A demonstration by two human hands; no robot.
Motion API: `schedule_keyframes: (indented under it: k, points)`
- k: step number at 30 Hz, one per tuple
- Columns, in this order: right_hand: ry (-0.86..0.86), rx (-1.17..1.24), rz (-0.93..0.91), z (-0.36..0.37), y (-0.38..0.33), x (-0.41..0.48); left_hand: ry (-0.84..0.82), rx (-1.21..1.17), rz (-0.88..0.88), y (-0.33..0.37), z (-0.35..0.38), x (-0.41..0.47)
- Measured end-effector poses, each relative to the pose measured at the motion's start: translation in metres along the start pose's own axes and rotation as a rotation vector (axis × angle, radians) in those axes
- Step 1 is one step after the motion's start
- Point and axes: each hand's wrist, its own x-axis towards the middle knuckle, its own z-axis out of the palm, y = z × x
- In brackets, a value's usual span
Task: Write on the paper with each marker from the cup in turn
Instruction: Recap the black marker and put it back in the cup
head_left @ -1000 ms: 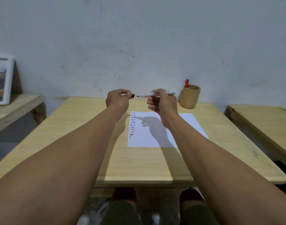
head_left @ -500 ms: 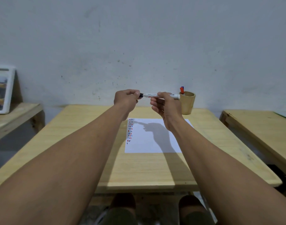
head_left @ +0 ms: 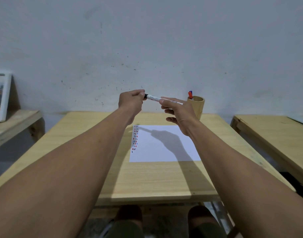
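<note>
Compared with half a second ago, the black cap (head_left: 145, 96) is seated against the left end of the white marker (head_left: 155, 98), where a second ago a gap was seen between them. The marker is now tilted, its left end higher, and the right-hand fingers have loosened.

Going left to right: one framed picture (head_left: 0, 97) is leaned against the wall on the left side bench. The left hand (head_left: 131, 102) is closed, the cap pinched at its fingertips. One marker is held in the air above the far edge of the table (head_left: 157, 179). The right hand (head_left: 179, 114) is half spread, with the barrel resting under thumb and forefinger. One sheet of paper (head_left: 166, 152) lies below, with short red, blue and black dashes along its left edge. One wooden cup (head_left: 197, 105) stands far right, with two marker tips, red and blue, seen in it.
</note>
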Motion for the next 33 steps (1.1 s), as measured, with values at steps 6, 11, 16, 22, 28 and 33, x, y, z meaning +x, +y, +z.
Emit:
schedule_keyframes:
  k: [6, 11, 16, 22, 28, 33]
  points:
    - [-0.048, -0.270, -0.096, -0.014, -0.005, 0.005, 0.052, 0.042, 0.069, 0.003, 0.004, 0.002]
    - [-0.043, -0.367, -0.187, -0.021, -0.003, 0.009, 0.053, 0.133, 0.191, 0.008, 0.013, -0.001]
    - [-0.006, -0.492, -0.266, -0.030, -0.002, 0.017, 0.052, 0.216, 0.285, 0.014, 0.028, 0.001]
    - [0.047, -0.580, -0.292, -0.047, -0.001, 0.025, 0.023, 0.286, 0.360, 0.027, 0.052, 0.003]
    - [0.123, -0.633, -0.302, -0.066, -0.001, 0.035, -0.038, 0.341, 0.416, 0.028, 0.086, 0.007]
    - [0.170, -0.677, -0.281, -0.090, -0.009, 0.051, -0.100, 0.386, 0.444, 0.033, 0.120, 0.009]
